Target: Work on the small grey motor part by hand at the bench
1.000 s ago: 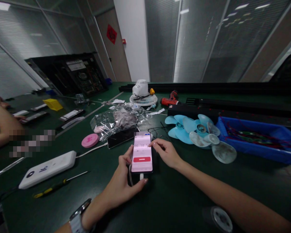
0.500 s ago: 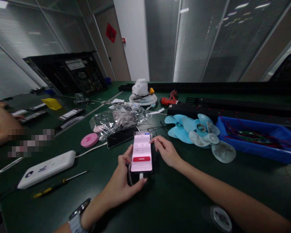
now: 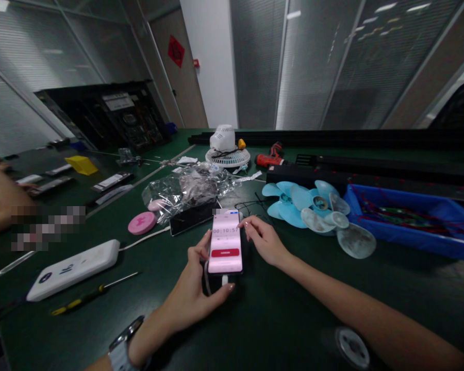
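Observation:
A smartphone with a lit pink-white screen shows a timer and a red button. My left hand is closed around its lower left side, fingers along the left edge and thumb by the white cable plug at the bottom. At the phone's upper right edge is my right hand, fingers loosely bent and apart, holding nothing; a fingertip reaches the edge of the screen. Behind the phone lies a dark flat device, with a white cable running to a white power bank.
A screwdriver and pink disc lie left. Plastic bags, a white fan and a red power drill are behind. Blue fan blades and a blue bin stand right. Another person's arm is far left.
Almost nothing differs. The view has shifted very slightly, and both hands keep their places at the phone.

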`<state>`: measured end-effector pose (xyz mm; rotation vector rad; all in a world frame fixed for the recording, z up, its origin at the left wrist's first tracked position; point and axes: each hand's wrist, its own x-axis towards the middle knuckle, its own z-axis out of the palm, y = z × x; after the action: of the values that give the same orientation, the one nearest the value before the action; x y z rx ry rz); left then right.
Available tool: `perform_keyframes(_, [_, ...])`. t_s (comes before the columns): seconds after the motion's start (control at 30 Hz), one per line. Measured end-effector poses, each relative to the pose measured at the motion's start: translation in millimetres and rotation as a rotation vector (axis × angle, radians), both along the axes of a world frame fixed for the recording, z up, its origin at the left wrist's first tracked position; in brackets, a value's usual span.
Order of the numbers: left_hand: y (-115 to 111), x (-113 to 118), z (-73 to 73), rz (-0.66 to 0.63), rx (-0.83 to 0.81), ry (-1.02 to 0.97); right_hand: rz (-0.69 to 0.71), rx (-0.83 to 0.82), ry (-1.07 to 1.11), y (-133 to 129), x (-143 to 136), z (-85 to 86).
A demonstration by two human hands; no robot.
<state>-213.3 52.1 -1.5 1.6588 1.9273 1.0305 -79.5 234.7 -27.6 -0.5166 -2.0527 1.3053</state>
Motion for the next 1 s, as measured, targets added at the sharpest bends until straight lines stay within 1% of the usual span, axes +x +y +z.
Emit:
perform_keyframes(0.2, [-0.6,-0.8,-1.4,-0.010,0.036,-0.017,0.004,0.007,-0.007,0.1,-0.1,0.2])
perform_keyframes(0.57, [-1.2,-1.6,-2.6,-0.009,-0.008,-0.001,-0.002,0.011,-0.005,0.6,-1.1,-2.1])
perform_keyframes(0.8, [-0.9,-0.8,-2.2,-0.016,0.022,-0.019,-0.005,0.011,-0.008,1.3,-1.1,-2.6])
perform_keyframes(1.0, [-0.4,-0.6,-1.3,-0.012,0.005,-0.012,0.002,0.012,-0.021,1.2,-1.7,-3.0])
